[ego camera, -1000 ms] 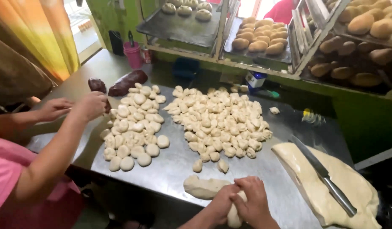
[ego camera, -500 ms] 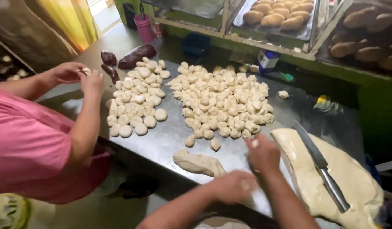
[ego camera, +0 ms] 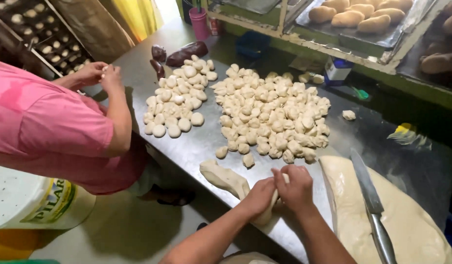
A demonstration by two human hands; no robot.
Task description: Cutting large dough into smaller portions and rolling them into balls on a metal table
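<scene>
Both my hands grip one long rope of pale dough lying at the near edge of the steel table. My left hand clasps its middle; my right hand pinches its end just beside. A big heap of small cut dough pieces lies right beyond my hands. A second pile of rounded dough balls sits to the left.
A person in a pink shirt stands at the left, both hands together. A flat dough slab with a long knife lies at right. Dark lumps, a pink cup and bread trays stand behind. A white bucket sits on the floor.
The view swung left and downward. My right hand came back from the heap to join my left hand on the dough rope. The person in pink drew both hands away from the rounded pile.
</scene>
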